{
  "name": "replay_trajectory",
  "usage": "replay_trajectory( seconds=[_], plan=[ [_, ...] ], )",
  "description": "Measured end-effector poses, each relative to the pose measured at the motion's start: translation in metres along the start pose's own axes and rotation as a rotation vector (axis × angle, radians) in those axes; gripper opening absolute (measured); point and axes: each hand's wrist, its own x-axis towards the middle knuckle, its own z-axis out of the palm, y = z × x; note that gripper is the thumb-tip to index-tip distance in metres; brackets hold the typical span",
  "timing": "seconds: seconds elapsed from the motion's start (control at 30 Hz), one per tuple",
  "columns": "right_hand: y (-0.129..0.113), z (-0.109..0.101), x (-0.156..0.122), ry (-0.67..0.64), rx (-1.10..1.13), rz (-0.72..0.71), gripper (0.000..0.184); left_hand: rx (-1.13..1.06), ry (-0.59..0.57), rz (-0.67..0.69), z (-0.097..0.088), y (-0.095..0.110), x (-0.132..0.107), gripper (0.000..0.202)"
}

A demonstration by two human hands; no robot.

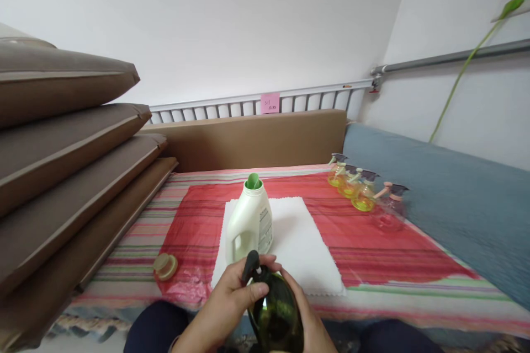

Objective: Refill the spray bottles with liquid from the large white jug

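Observation:
My left hand (226, 300) is closed round the black pump top (251, 266) of a dark green bottle (276, 314), thumb pressed against its neck. My right hand (308, 322) wraps the bottle's right side from behind. Both hold it low, near my lap, at the near edge of the bed. Just beyond stands a white jug (249, 222) with a handle and an open green spout (253, 181), upright on a white cloth (298, 242). A tan round cap (165, 266) lies to the left on the red plastic sheet (368, 248).
Several small spray bottles (358, 190), yellow and pink, stand in a row at the back right of the red sheet. Brown cushions (62, 165) are stacked on the left. A blue blanket (447, 198) covers the right. A brown headboard (256, 140) and white rail are behind.

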Motion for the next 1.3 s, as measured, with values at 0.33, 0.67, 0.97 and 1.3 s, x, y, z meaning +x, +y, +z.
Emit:
replay_trajectory(
  seconds=[0.33,0.67,0.97,1.3],
  plan=[
    [0.003,-0.003,0.002,0.009,-0.002,0.027,0.102,0.040,-0.030,0.029,-0.001,-0.007,0.000,0.048],
    [0.012,-0.003,-0.001,0.040,-0.092,0.032,0.097,0.071,0.010,0.099,0.002,-0.005,-0.001,0.053],
    [0.013,0.001,0.002,0.092,-0.199,0.124,0.079,0.013,0.187,-0.023,0.005,-0.005,-0.001,0.041],
    [0.011,0.001,0.004,0.040,-0.160,0.024,0.089,-0.104,0.157,0.055,0.002,-0.009,-0.003,0.033]
  ],
)
